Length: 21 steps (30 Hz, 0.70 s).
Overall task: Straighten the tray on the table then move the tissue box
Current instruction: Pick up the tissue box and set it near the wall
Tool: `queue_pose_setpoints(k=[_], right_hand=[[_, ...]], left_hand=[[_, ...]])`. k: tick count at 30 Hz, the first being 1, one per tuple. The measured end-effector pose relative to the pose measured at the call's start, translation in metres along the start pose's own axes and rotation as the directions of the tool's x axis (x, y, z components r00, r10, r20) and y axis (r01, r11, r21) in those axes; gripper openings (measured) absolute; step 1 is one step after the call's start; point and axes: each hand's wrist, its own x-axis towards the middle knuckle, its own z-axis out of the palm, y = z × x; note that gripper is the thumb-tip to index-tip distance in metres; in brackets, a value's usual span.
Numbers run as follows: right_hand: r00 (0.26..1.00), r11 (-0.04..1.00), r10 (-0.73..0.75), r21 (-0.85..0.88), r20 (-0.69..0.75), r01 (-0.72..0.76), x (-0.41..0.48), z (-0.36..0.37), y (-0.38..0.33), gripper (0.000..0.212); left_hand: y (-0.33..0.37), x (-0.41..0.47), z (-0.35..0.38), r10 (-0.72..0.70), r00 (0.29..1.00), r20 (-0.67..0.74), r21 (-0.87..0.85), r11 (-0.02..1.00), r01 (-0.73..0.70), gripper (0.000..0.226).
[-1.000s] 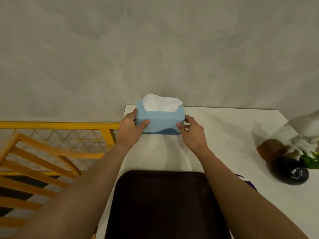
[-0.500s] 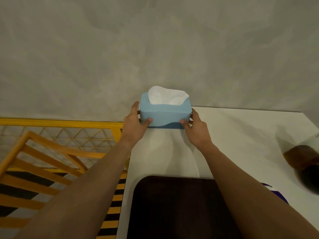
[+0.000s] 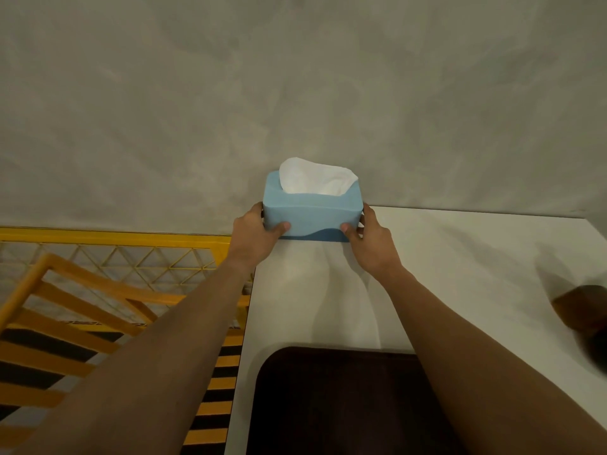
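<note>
— What fills most of the view from where you stand?

— The grey wall (image 3: 295, 93), mottled like plaster, runs across the whole upper part. Below it, the white bench (image 3: 460, 257) butts up against that wall, and to the left of the bench there is a yellow railing (image 3: 115, 236) with a triangle lattice, an orange wooden frame (image 3: 82, 300) in front of it, and black-and-yellow stripes (image 3: 213, 389) on the floor.

— And on the bench itself?

— Nearest the person, a dark brown tray (image 3: 328, 405) with rounded corners lies flat, its far edge square to the wall; both forearms pass over it. At the right edge sits something dark and brown (image 3: 578, 310), too blurred for me to name.

— Where is the tissue box?

— The blue tissue box (image 3: 312, 213) is at the far left corner of the bench, close against the wall, upright, with a white tissue (image 3: 317, 180) puffing out of the top. I cannot tell whether its base rests on the bench or is just lifted off it.

— And the hands?

— It sits between them. The left hand (image 3: 254, 236) is clamped on the left end, thumb across the front face, fingers wrapped behind. The right hand (image 3: 369, 238) grips the right end the same way, thumb pressed on the front lower corner. Both are closed firmly on the box.
</note>
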Motion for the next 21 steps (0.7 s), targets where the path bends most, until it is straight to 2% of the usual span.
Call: queue_pose_setpoints(k=[21], right_hand=[[0.999,0.999,0.016,-0.039,0.046,-0.014,-0.0009,-0.0014,-0.0025,0.063]], left_hand=[[-0.0060,-0.0021,0.0048,-0.012,1.000,0.010,-0.004,1.000,0.012,0.063]])
